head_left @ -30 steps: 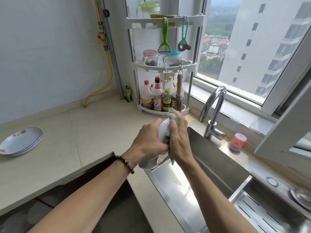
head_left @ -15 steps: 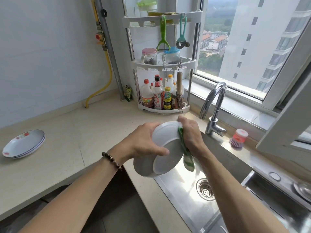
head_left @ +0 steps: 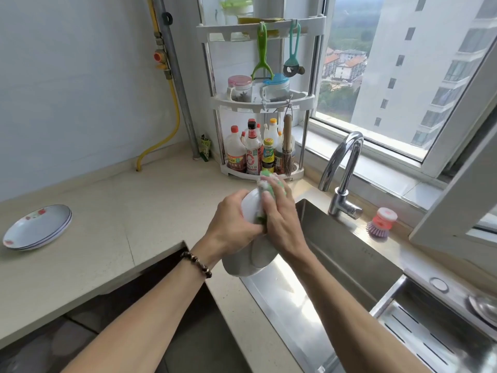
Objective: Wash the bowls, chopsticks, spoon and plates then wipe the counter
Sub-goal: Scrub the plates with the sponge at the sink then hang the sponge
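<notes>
White bowl (head_left: 248, 208) gripped between both hands, green cloth (head_left: 271, 184) on top.

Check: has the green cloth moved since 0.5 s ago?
Yes. The green cloth went up the bowl, toward the corner rack.

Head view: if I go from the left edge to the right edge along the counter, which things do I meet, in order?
Stacked plates → yellow hose → rack of bottles → tap → pink dish brush.
</notes>
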`<state>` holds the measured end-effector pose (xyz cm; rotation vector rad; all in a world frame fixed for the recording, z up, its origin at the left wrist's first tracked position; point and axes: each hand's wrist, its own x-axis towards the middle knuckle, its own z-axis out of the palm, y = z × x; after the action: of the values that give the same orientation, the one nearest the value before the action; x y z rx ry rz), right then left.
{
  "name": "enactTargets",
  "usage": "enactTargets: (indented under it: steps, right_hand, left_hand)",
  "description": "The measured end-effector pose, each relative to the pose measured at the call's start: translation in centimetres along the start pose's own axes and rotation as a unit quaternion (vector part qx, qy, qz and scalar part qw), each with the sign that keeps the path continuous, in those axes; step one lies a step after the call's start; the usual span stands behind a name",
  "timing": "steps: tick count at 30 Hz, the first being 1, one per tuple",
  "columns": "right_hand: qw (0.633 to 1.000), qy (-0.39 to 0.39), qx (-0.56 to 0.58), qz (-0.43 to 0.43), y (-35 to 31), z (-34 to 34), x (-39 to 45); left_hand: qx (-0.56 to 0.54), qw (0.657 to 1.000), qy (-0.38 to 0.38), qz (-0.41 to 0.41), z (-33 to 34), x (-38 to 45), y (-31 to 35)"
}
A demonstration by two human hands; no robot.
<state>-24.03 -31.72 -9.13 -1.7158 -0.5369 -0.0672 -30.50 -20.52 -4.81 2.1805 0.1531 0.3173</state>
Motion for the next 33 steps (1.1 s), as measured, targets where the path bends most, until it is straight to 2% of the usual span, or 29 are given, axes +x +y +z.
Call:
enactTargets:
  steps: [2, 5, 6, 10, 12, 14, 15, 18, 19, 21, 24, 26, 28, 30, 33]
  right_hand:
    - [1.000, -0.024, 0.005, -0.011, 0.3, 0.4, -0.8]
    - [0.991, 0.007, 0.113, 0.065, 0.8, -1.2, 0.5]
    - [0.991, 0.013, 0.117, 0.071, 0.9, -1.3, 0.6]
    - [0.999, -0.036, 0.014, -0.019, 0.7, 0.8, -1.1]
    - [0.998, -0.022, 0.058, 0.026, 1.0, -0.1, -0.8]
    - [0.987, 0.024, 0.120, 0.101, 1.5, -1.1, 0.3]
    - [0.988, 0.037, 0.109, 0.103, 1.4, -1.0, 0.3]
    - [0.999, 0.005, -0.025, -0.022, 0.6, 0.7, -0.7]
    - [0.999, -0.008, -0.020, -0.030, 0.4, 0.9, -0.8]
    - [0.998, 0.012, 0.058, 0.013, 0.1, -0.1, -0.4]
    - [0.962, 0.063, 0.212, 0.160, -0.3, -2.1, 0.4]
    - [0.954, 0.055, 0.224, 0.194, -0.4, -2.7, 0.9]
    - [0.947, 0.061, 0.218, 0.228, -0.9, -3.1, 1.1]
    - [0.952, 0.075, 0.176, 0.239, -0.8, -3.5, 1.1]
    - [0.987, 0.017, 0.063, 0.148, -1.0, -3.5, 0.6]
  left_hand:
    - [0.006, 1.000, -0.005, 0.001, 0.0, 0.0, 0.0]
    - [0.000, 1.000, -0.015, 0.012, -0.2, -0.1, 0.3]
    - [-0.009, 1.000, -0.010, 0.009, -0.2, -0.1, 0.3]
    - [0.013, 1.000, 0.009, 0.004, -0.5, 0.3, 0.2]
    - [0.019, 1.000, -0.011, 0.008, -0.6, 0.1, 0.4]
    - [0.004, 0.999, -0.022, 0.023, -0.5, -0.3, 0.4]
    - [-0.007, 0.999, -0.022, 0.023, -0.3, -0.4, 0.4]
    - [0.001, 1.000, -0.006, 0.026, -0.2, 0.0, 0.5]
    - [0.014, 0.999, -0.010, 0.028, -0.3, 0.1, 0.5]
    - [0.011, 0.999, -0.026, 0.043, -0.8, 0.0, 0.9]
    - [-0.050, 0.996, -0.034, 0.063, -1.7, -0.8, 1.1]
    - [-0.090, 0.994, -0.020, 0.060, -1.8, -1.4, 0.8]
    - [-0.107, 0.993, -0.019, 0.037, -1.4, -2.2, 0.4]
    - [-0.099, 0.993, -0.067, 0.014, -1.0, -2.6, 0.1]
    - [-0.035, 0.988, -0.148, -0.024, -0.8, -1.4, 0.3]
